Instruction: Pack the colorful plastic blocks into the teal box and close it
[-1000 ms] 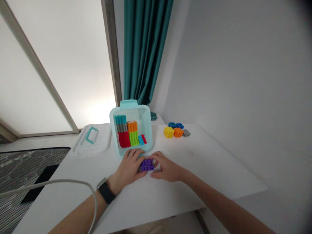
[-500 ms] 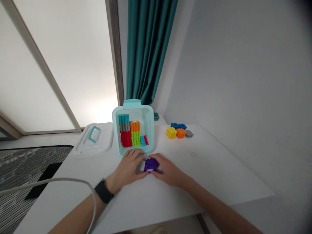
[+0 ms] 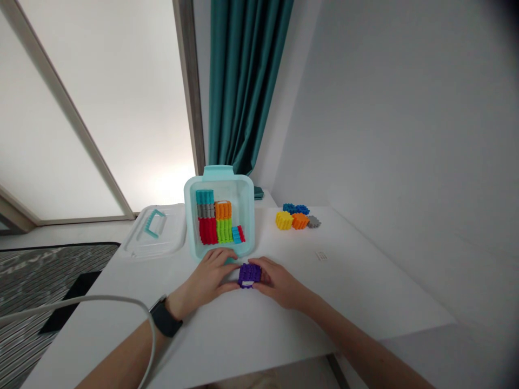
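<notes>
On the white table in front of the bin lies a stack of purple notched building pieces (image 3: 249,274), with a pale patch on its near side. My right hand (image 3: 278,283) grips its right end, thumb on the near side and fingers on the far side. At the left end, my left hand (image 3: 211,276) has its index finger and thumb curved around the corners, the tips touching the stack. The light teal bin (image 3: 248,202) just beyond my left fingertips holds rows of teal, grey, orange, red, lime and blue pieces (image 3: 224,231).
A clear lid (image 3: 170,240) with a teal handle lies left of the bin. Yellow (image 3: 284,220), orange (image 3: 300,221), grey (image 3: 313,222) and blue pieces (image 3: 295,208) stand at the back right. A white cable (image 3: 109,297) crosses by my left forearm.
The purple stack has been straightened into a more even block between my hands. My left fingers have shifted slightly left toward its end. The right hand has barely moved.
</notes>
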A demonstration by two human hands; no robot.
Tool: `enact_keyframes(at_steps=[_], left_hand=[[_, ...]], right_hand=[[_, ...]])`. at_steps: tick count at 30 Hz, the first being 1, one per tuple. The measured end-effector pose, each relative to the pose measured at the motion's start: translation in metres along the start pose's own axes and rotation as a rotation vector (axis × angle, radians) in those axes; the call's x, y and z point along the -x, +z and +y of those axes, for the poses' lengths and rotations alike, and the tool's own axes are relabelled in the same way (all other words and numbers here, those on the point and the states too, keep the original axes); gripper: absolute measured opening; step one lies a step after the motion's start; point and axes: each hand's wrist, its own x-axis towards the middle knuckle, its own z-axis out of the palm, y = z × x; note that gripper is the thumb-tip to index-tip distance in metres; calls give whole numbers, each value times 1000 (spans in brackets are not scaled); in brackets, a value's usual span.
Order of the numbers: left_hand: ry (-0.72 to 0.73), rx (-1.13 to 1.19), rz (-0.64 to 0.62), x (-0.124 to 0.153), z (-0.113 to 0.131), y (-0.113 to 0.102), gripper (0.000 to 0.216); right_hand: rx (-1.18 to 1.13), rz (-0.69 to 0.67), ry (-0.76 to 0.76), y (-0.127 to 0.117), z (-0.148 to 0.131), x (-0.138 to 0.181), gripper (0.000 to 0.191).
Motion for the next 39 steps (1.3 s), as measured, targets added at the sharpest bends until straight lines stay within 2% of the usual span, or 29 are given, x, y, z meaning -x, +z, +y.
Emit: enact_keyframes(at_steps=[8,11,17,22,28,30,33,36,39], left_hand=[[-19,-14,9,0,-2,5,33],[-18,13,29,0,-2,7,35],[-84,82,151,6,-3,5,44],[-75,-104,56,9,1,-2,44],[-106,-222,51,10,2,-5,35],[-94,-228,53,10,0,-3,33],[-96,-231,72,10,-1,1,34],[-103,-235,98,9,0,6,38],[-123,-241,95,8,2,8,39]], right_hand=[[33,-10,-52,2,-5,-3,42],[135,16,-62,2,-8,-5,37],[332,19,-94,-3,-12,-8,34],[351,49,-72,1,-14,-11,36],[365,63,-33,5,-16,-10,31],[337,115,-69,2,-21,-12,31],[282,287,-184,-4,-36,-27,33],[275,491,-317,-7,-57,-60,33],[300,647,-367,-5,-72,-102,39]])
